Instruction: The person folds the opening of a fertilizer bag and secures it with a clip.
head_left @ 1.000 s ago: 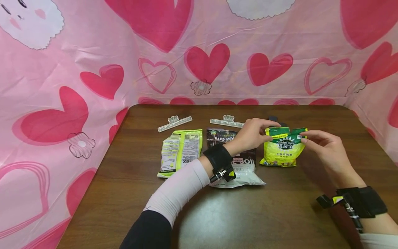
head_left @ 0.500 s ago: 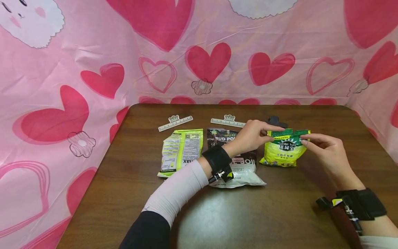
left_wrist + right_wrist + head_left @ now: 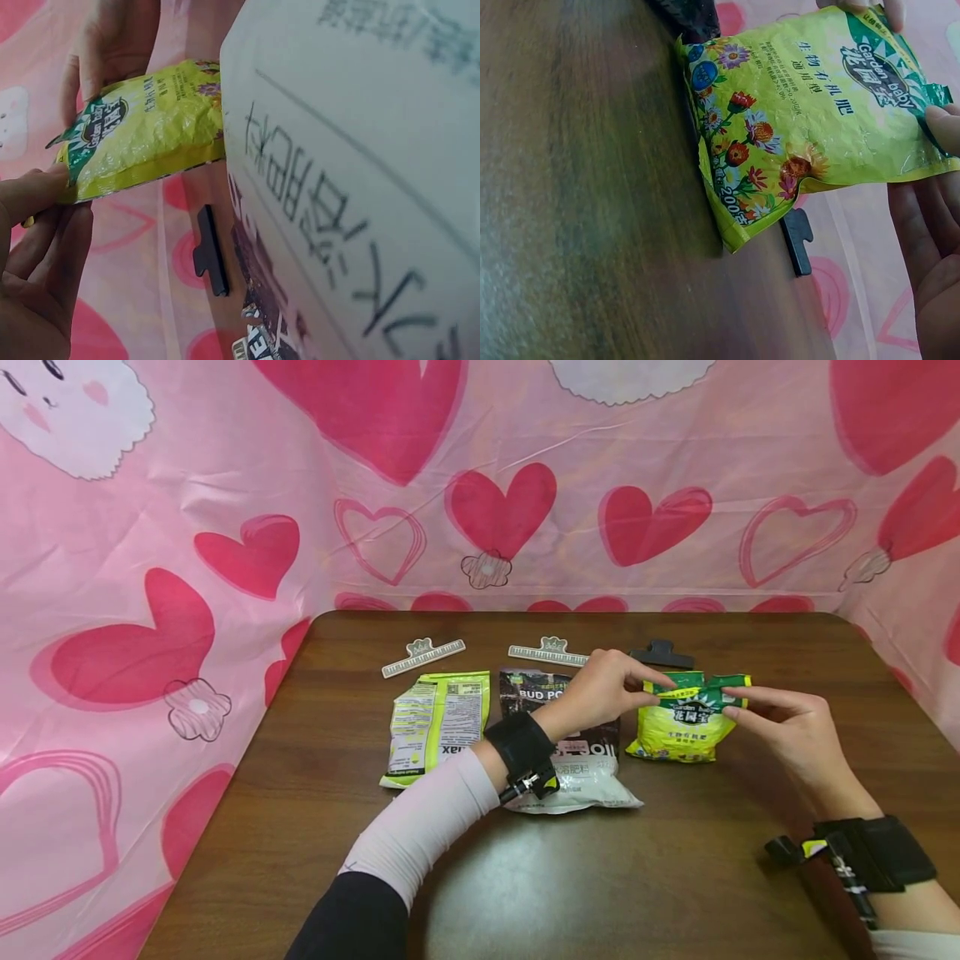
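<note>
Pink heart backdrop, brown table [image 3: 675,877]. I've got my left hand [image 3: 603,689] and right hand [image 3: 780,727] pinching the yellow-green pouch's [image 3: 690,727] top corners at far right, propping it upright, its mouth drawn taut.

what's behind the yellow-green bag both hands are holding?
A black clip lies on the table just behind the bag, which the left hand and right hand pinch at its top corners. Part of the clip is hidden.

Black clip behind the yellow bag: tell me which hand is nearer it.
Left. The left hand pinches the bag top just below the black clip; the right hand holds the far corner.
</note>
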Tool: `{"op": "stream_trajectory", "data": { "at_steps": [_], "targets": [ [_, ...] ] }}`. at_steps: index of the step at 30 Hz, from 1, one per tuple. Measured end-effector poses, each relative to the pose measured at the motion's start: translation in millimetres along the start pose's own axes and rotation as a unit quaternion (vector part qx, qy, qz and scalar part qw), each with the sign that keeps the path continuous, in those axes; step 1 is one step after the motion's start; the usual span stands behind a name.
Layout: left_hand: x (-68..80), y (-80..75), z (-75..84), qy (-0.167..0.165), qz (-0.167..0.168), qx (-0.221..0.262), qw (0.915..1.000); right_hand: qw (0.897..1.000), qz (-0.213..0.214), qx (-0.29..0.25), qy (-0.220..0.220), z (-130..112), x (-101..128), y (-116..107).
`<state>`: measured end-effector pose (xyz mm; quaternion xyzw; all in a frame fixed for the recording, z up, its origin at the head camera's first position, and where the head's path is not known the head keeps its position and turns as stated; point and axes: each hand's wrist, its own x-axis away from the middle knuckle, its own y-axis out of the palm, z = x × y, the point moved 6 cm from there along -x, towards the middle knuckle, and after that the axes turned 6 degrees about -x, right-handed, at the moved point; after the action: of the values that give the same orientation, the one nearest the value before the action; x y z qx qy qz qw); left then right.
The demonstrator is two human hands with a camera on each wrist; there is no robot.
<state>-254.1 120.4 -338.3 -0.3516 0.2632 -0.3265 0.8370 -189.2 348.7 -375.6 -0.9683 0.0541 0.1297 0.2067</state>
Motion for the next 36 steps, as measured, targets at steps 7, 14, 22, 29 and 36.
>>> {"op": "stream_trajectory", "data": {
  "at_steps": [7,14,22,29,36],
  "targets": [
    [1.1,2.5,0.0,0.007,-0.006,0.002,1.0,1.0,-0.009,-0.002,-0.023,-1.4,-0.1,1.5],
    [0.5,2.4,-0.2,0.01,-0.002,-0.013,0.9999,1.0,-0.01,0.0,-0.023,-2.4,0.4,2.3],
    [1.7,2.1,0.6,0.015,0.0,-0.037,0.9992,1.0,-0.006,0.016,-0.018,-1.3,0.6,0.7],
    [3.1,1.3,0.9,0.018,0.009,-0.046,0.9987,0.999,-0.007,0.042,-0.023,-1.7,0.8,0.9],
    [3.2,1.2,0.6,0.022,0.013,-0.055,0.9982,0.998,0.002,0.06,-0.034,-2.0,0.8,0.2]
  ]
}}
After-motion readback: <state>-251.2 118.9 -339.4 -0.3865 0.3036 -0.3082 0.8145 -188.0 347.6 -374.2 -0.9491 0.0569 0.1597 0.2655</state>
